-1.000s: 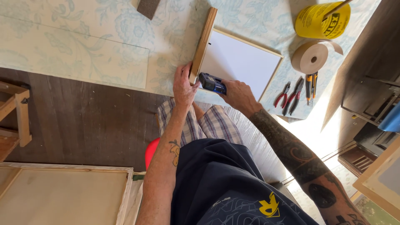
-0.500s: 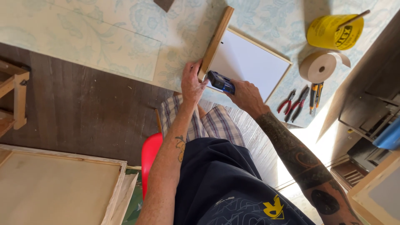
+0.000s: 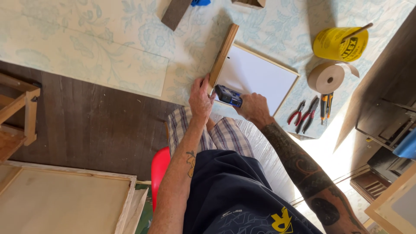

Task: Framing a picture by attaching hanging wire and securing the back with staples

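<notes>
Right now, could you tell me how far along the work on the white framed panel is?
Looks done: the white panel lies flat on the floral cloth, with pale edging on its far and right sides. In hand: the left hand steadies a wooden strip against the panel's left edge while the right hand presses a blue and black tool at the near corner. Left: I cannot tell whether the strip is fixed; the pliers lie unused.

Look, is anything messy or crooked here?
Mostly tidy. The white panel lies slanted on the flowery sheet, and the paper tape roll has a loose end sticking out. The left hand steadies a wooden strip; the right hand holds a blue tool.
</notes>
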